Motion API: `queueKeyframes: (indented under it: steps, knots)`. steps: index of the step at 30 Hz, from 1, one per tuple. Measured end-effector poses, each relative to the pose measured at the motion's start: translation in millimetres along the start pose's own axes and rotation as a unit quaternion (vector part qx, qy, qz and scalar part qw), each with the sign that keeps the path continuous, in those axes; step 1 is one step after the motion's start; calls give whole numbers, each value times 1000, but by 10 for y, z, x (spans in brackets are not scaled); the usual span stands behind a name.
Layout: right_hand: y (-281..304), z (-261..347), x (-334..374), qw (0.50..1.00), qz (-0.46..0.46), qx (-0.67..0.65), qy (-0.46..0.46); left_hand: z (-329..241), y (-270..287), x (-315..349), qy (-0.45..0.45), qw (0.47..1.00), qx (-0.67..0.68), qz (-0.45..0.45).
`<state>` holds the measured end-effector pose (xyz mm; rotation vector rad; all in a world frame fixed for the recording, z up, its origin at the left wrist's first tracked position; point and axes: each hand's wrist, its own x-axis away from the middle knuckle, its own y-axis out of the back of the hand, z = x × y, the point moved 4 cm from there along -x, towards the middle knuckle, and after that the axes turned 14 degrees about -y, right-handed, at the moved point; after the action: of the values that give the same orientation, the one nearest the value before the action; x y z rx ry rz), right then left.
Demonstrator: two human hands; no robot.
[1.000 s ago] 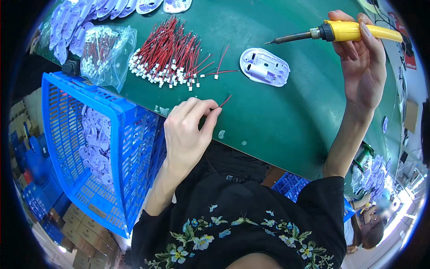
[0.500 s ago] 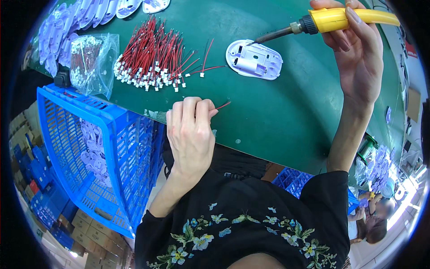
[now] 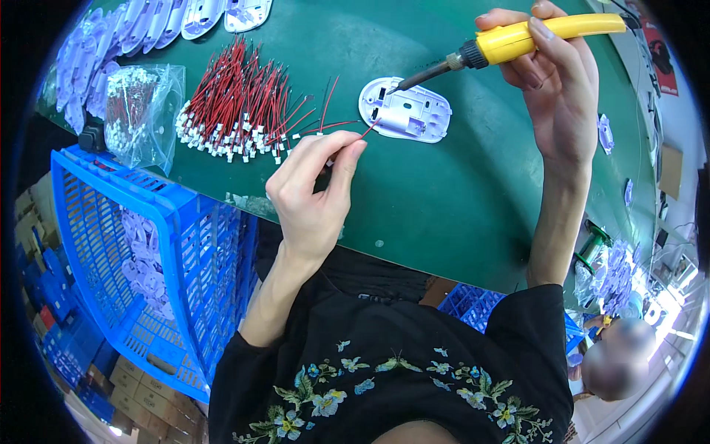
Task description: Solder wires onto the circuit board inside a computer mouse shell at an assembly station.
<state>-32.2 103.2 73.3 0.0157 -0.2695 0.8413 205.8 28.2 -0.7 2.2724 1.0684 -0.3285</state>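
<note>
A yellow-handled soldering iron [image 3: 510,43] is gripped in my right hand [image 3: 558,81], its dark tip over the upper left part of a white oval plastic housing [image 3: 425,127]. That housing lies on the green table with its inner side up. My left hand [image 3: 314,185] pinches a thin red wire [image 3: 372,127] between thumb and finger, the wire's free end reaching the housing's lower left edge. Left of the housing lies a heap of red and black wires with white connectors [image 3: 240,103]. A few single wires lie between the heap and the housing.
A clear plastic bag of wires [image 3: 144,111] lies beside the heap. White housings [image 3: 159,22] line the far left. A blue crate [image 3: 174,214] with white parts stands at the table's left edge. A green spool [image 3: 594,244] and bagged parts are at the right; another person is beyond.
My left hand has moved up and right, bringing the red wire from the table's near edge to the housing. In the picture, the iron and housing sit slightly further left and lower.
</note>
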Motion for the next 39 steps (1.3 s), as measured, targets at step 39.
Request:
queueKeyframes:
  steps: [39]
  knots:
    - [96, -337, -106, 993, 59, 82, -54, 48, -54, -51, -11, 995, -98, -6]
